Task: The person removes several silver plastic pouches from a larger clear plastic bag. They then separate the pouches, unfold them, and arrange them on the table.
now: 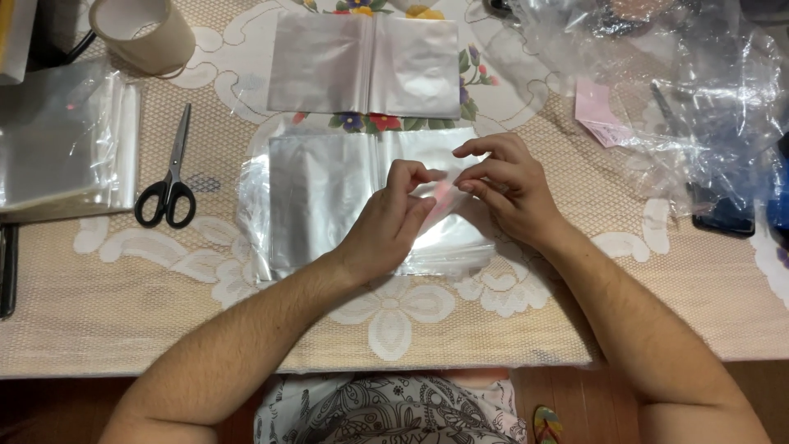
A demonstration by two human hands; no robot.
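My left hand [391,220] and my right hand [505,185] meet over a stack of clear plastic bags [320,197] lying flat in the middle of the table. Both pinch the thin edge of one small clear bag [440,200], fingertips almost touching, with a pinkish patch showing through the film between them. My left fingers are curled on its left side, while my right thumb and forefinger hold its right side. A second, smaller stack of clear bags [362,64] lies just beyond.
Black-handled scissors [170,177] lie to the left. A tape roll [144,33] stands at the far left back, with a bundle of bags [62,140] below it. Crumpled plastic wrap [699,90], a pink note [596,111] and a dark phone [723,215] are at the right.
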